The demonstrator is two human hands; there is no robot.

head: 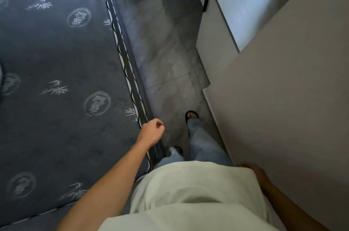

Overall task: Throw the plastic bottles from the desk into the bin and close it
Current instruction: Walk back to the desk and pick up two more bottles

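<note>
No bottle, desk or bin shows in the head view. My left hand (152,132) hangs over the edge of a dark grey mattress, its fingers loosely curled with nothing in them. My right hand (252,171) is low at my side next to a pale cabinet wall; its fingers are mostly hidden behind my shirt, and nothing is visibly held. My feet in black sandals (191,115) stand on the grey tiled floor between the mattress and the cabinet.
A dark grey mattress (56,79) with printed emblems fills the left side. Pale cabinets (283,108) with a black handle (206,3) line the right. A narrow strip of grey floor tiles (162,51) runs ahead between them.
</note>
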